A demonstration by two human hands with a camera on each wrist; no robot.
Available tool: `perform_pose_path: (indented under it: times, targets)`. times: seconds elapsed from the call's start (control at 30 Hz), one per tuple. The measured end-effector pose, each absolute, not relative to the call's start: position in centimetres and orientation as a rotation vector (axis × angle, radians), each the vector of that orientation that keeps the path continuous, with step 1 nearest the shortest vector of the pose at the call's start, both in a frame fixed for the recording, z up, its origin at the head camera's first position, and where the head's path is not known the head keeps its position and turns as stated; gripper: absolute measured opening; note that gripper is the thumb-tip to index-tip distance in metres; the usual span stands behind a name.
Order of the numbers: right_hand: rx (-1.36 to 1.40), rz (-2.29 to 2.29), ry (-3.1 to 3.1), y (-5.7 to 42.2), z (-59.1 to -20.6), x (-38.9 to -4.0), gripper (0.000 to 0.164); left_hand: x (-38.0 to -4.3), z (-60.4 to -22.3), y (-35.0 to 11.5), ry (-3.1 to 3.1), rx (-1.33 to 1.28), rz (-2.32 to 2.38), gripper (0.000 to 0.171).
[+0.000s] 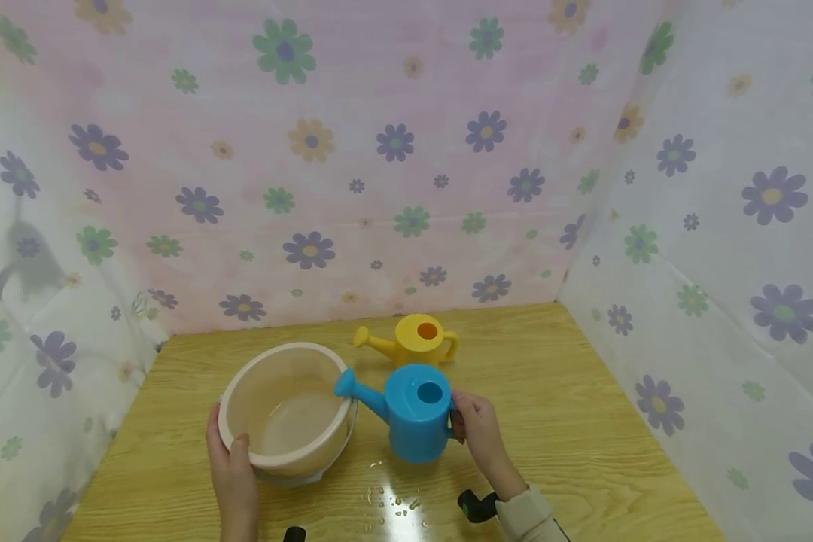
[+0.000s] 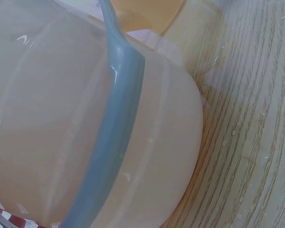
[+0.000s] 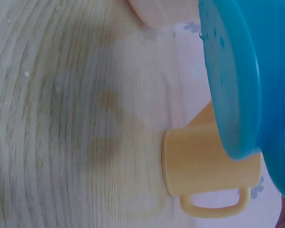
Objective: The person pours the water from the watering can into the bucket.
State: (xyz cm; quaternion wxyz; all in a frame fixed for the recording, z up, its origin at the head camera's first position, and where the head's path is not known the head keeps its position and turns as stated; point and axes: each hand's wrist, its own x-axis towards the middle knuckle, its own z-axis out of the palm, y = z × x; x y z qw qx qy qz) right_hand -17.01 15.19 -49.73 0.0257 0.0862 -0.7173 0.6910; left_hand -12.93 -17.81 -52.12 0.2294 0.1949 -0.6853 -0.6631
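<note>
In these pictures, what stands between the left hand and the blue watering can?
The beige bucket. In the head view, the left hand grips its left side, and the blue watering can is to the right, spout toward the bucket.

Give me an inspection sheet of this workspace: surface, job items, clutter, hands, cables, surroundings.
Surface: wood-grain table, with clear droplets near the front.
Job items: cream bucket on the table; blue watering can raised, drops on its underside, spout at the bucket's rim, contact unclear; yellow watering can upright behind it.
Clutter: nothing seen beyond these.
Left hand: grips the bucket's side, thumb over the rim.
Right hand: holds the blue can's handle.
Cables: none clearly seen.
Surroundings: flower-print sheeting at back and both sides.
</note>
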Motion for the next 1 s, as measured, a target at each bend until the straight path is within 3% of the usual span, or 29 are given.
perform_pose_path:
  times: [0.4,1.0]
  targets:
    - [0.163,2.168,-2.193,15.7,-51.9,-18.7,0.039,-12.8,-52.2,-17.8,-1.892,0.539,-1.832,0.058]
    - [-0.286,2.131,-2.12,18.1,-55.0,-21.8,0.035,-13.0,-51.8,-18.2,-1.901,0.536,-1.834,0.058]
